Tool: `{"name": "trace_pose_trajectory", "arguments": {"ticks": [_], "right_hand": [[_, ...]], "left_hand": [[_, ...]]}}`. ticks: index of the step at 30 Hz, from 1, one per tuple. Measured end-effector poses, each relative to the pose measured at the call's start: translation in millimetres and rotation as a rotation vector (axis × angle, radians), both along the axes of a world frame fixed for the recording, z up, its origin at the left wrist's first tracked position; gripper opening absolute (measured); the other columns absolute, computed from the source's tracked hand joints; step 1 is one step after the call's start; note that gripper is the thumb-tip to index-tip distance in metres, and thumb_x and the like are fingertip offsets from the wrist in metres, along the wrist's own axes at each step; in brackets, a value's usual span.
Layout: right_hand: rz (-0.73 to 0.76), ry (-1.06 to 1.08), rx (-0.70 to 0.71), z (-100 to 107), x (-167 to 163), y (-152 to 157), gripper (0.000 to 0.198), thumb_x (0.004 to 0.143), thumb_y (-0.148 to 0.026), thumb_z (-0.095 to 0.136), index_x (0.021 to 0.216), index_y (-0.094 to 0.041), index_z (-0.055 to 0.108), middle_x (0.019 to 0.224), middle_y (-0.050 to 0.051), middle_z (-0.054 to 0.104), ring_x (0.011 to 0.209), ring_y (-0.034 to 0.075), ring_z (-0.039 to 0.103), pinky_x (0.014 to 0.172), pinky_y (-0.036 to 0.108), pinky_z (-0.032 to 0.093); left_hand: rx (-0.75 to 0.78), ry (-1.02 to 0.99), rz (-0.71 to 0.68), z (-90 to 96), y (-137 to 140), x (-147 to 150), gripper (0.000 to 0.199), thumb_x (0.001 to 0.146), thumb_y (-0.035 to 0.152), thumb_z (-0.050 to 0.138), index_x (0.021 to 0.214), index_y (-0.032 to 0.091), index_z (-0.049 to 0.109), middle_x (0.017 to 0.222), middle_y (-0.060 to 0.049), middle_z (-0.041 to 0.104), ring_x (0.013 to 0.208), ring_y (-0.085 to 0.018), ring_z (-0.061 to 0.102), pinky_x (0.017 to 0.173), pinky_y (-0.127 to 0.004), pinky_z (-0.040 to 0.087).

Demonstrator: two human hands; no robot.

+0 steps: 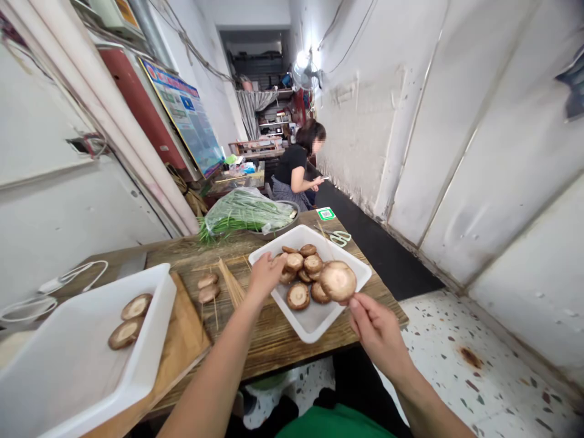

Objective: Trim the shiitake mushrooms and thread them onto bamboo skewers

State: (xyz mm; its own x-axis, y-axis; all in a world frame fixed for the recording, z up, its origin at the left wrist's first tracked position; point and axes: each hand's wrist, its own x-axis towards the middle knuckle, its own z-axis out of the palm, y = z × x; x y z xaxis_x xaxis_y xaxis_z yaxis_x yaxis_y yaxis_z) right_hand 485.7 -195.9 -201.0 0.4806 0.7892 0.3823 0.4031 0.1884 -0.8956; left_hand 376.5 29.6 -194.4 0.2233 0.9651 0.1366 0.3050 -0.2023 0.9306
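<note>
My right hand (376,328) is closed at the lower edge of a large brown mushroom (338,281), its pale underside facing up. A thin stick (323,234) rises behind this mushroom; whether it runs through it I cannot tell. My left hand (267,277) reaches over the left rim of a white tray (310,331), fingers stretched out against the piled mushrooms (298,296). Its fingertips are partly hidden among them. Left of that hand lie a bundle of bamboo skewers (232,283) and skewered mushrooms (208,294) on the wooden table (274,340).
A larger white bin (155,322) with two mushrooms (125,333) stands on a wooden board (189,328) at left. Bagged green stalks (241,213) rest over a metal bowl (292,222). Scissors (340,237) lie behind the tray. A seated person (294,164) is beyond the table.
</note>
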Motion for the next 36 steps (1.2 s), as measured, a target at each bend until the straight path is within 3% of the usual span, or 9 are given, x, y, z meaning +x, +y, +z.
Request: {"name": "trace_pose_trajectory", "arguments": {"ticks": [2, 5, 8, 10, 14, 18, 26, 32, 36], "right_hand": [[0.020, 0.068, -0.047, -10.9, 11.8, -10.9, 0.030, 0.091, -0.037, 0.037, 0.067, -0.020, 0.041, 0.049, -0.007, 0.033, 0.043, 0.008, 0.030, 0.043, 0.021, 0.025], [0.050, 0.102, -0.075, -26.6, 18.9, -17.0, 0.031, 0.090, -0.040, 0.037, 0.066, -0.020, 0.040, 0.049, -0.007, 0.034, 0.044, 0.008, 0.030, 0.044, 0.021, 0.026], [0.061, 0.121, -0.073, -34.8, 18.9, -17.6, 0.031, 0.090, -0.041, 0.037, 0.069, -0.019, 0.044, 0.050, -0.006, 0.034, 0.045, 0.009, 0.031, 0.044, 0.021, 0.026], [0.071, 0.160, -0.064, -37.3, 15.4, -16.8, 0.030, 0.090, -0.042, 0.036, 0.075, -0.018, 0.048, 0.050, -0.007, 0.033, 0.045, 0.009, 0.031, 0.044, 0.021, 0.026], [0.184, 0.139, -0.069, -41.7, -2.7, -13.6, 0.032, 0.091, -0.042, 0.034, 0.079, -0.018, 0.052, 0.051, -0.006, 0.034, 0.046, 0.009, 0.032, 0.044, 0.021, 0.027], [0.328, 0.022, -0.091, -45.1, -27.6, -9.9, 0.034, 0.091, -0.040, 0.032, 0.075, -0.019, 0.052, 0.051, -0.005, 0.034, 0.046, 0.010, 0.035, 0.046, 0.021, 0.028], [0.603, -0.075, -0.147, -46.4, -63.9, -3.3, 0.036, 0.092, -0.037, 0.028, 0.076, -0.018, 0.054, 0.050, -0.006, 0.030, 0.042, 0.009, 0.032, 0.042, 0.020, 0.027], [0.616, -0.104, -0.206, -42.4, -79.2, -1.1, 0.032, 0.092, -0.035, 0.031, 0.074, -0.018, 0.052, 0.050, -0.006, 0.030, 0.044, 0.009, 0.032, 0.043, 0.020, 0.026], [0.597, -0.101, -0.233, -42.5, -81.8, 0.2, 0.032, 0.092, -0.036, 0.032, 0.071, -0.019, 0.050, 0.050, -0.006, 0.031, 0.044, 0.009, 0.031, 0.044, 0.021, 0.026]], "left_hand": [[0.024, 0.254, 0.020, -4.3, 25.5, 26.4, 0.033, 0.056, 0.042, 0.071, 0.070, 0.014, 0.061, 0.097, -0.022, 0.065, 0.110, -0.038, 0.051, 0.085, -0.038, 0.039], [0.005, 0.320, 0.014, -9.4, 41.8, 52.1, 0.030, 0.046, 0.034, 0.076, 0.053, 0.017, 0.053, 0.082, -0.023, 0.066, 0.101, -0.043, 0.054, 0.080, -0.041, 0.039], [0.051, 0.323, 0.017, -12.8, 34.7, 59.1, 0.030, 0.045, 0.027, 0.076, 0.059, 0.017, 0.052, 0.080, -0.016, 0.066, 0.097, -0.037, 0.057, 0.076, -0.037, 0.041], [0.047, 0.158, 0.011, -13.4, 23.9, 54.3, 0.029, 0.051, 0.025, 0.074, 0.070, 0.017, 0.053, 0.081, -0.010, 0.066, 0.092, -0.029, 0.059, 0.074, -0.033, 0.044], [-0.356, -0.603, -0.188, -7.0, 1.5, 21.3, 0.024, 0.068, 0.016, 0.065, 0.089, 0.016, 0.054, 0.086, -0.005, 0.065, 0.080, -0.018, 0.063, 0.071, -0.032, 0.051], [-0.722, -0.943, -0.179, 5.0, -19.0, -36.3, 0.012, 0.079, 0.010, 0.054, 0.091, 0.011, 0.057, 0.091, -0.011, 0.065, 0.081, -0.015, 0.064, 0.068, -0.026, 0.054], [-0.597, -1.015, 0.026, -1.7, -35.6, -124.3, 0.015, 0.078, 0.008, 0.056, 0.092, 0.011, 0.059, 0.091, -0.012, 0.066, 0.079, -0.017, 0.066, 0.061, -0.022, 0.056], [-0.633, -1.101, 0.087, -13.5, -38.2, -136.2, 0.012, 0.077, 0.006, 0.055, 0.087, 0.011, 0.057, 0.086, -0.011, 0.066, 0.083, -0.023, 0.066, 0.073, -0.040, 0.056], [-0.648, -1.125, 0.078, -14.0, -40.0, -132.5, 0.013, 0.076, 0.004, 0.055, 0.087, 0.010, 0.058, 0.088, -0.012, 0.066, 0.089, -0.025, 0.065, 0.073, -0.036, 0.057]]}}
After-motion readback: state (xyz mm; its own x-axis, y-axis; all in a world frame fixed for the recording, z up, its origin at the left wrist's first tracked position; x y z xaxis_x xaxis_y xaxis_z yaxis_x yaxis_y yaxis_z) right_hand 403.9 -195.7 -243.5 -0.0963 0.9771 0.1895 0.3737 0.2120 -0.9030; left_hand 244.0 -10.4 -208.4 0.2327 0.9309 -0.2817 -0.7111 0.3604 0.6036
